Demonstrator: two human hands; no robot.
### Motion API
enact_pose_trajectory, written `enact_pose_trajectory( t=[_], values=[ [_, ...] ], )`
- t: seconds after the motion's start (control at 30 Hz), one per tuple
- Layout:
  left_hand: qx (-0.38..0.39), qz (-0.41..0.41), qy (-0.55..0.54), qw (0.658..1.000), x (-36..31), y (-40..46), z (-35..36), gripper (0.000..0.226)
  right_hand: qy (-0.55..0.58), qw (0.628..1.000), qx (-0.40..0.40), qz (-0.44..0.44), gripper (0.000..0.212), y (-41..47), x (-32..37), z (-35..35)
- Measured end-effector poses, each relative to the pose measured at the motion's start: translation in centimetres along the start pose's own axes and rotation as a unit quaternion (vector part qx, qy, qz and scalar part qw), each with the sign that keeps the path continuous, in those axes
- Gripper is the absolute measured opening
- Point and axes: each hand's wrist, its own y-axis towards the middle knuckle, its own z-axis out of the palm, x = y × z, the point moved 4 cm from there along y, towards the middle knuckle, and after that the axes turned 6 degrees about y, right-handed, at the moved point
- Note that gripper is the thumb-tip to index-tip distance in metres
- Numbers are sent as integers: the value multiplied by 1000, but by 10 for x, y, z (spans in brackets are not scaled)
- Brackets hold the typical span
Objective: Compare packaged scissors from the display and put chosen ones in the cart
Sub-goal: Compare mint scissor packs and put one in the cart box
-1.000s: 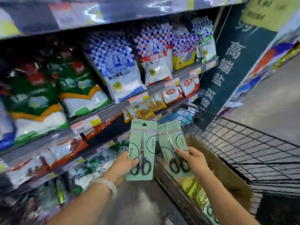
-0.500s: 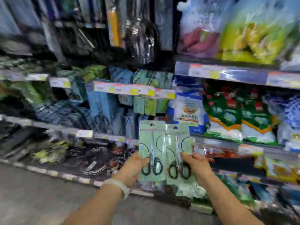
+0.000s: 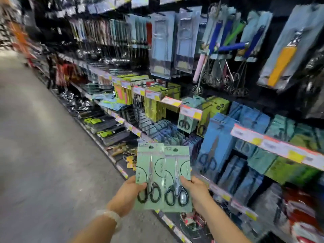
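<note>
I hold two pale green scissor packs side by side in front of the display. My left hand (image 3: pixel 127 197) grips the left scissor pack (image 3: pixel 149 165) at its lower left edge, thumb across the front. My right hand (image 3: pixel 196 194) grips the right scissor pack (image 3: pixel 177 165) at its lower right edge. Each card shows black-handled scissors, blades pointing up. The right card overlaps the left one slightly. The cart is out of view.
Shelves of hanging kitchen tools run along the right: blue scissor packs (image 3: pixel 213 148), green boxed scissors (image 3: pixel 187 118), whisks (image 3: pixel 226 78) and price tags (image 3: pixel 190 111). Grey aisle floor (image 3: pixel 43 146) opens to the left.
My view has swung left from the salt shelves and cart to the scissors display. Both hands kept hold of the packs and brought them closer together.
</note>
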Motion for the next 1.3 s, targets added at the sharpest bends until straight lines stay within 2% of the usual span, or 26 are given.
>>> enact_pose_trajectory(
  t=[0.1,0.2,0.27,0.5,0.63,0.73,0.87,1.0,1.23,1.3],
  values=[
    [-23,-8,-1,1000,-24,43,-28,26,12,1000,9,4,39,49,14,33],
    [-11,-4,-9,1000,-55,86,-45,23,15,1000,-11,2,64,95,29,53],
    [3,4,-6,1000,-73,110,-51,21,27,1000,-10,7,72,121,37,62],
    [53,-21,7,998,-93,179,-53,26,4,996,-88,-3,70,169,52,63],
    [110,-23,39,993,-111,211,-45,23,-7,988,-151,-11,44,176,74,63],
    [145,-3,64,987,-129,234,-42,18,-4,978,-205,-32,38,189,84,64],
    [191,22,88,977,-158,260,-48,18,24,959,-275,-64,48,212,93,71],
    [227,30,116,967,-171,285,-54,20,60,950,-298,-70,61,227,94,80],
    [294,17,154,943,-169,296,-53,17,44,942,-327,-63,54,225,87,89],
    [295,16,155,943,-168,301,-53,13,43,940,-332,-63,61,228,84,90]
  ],
)
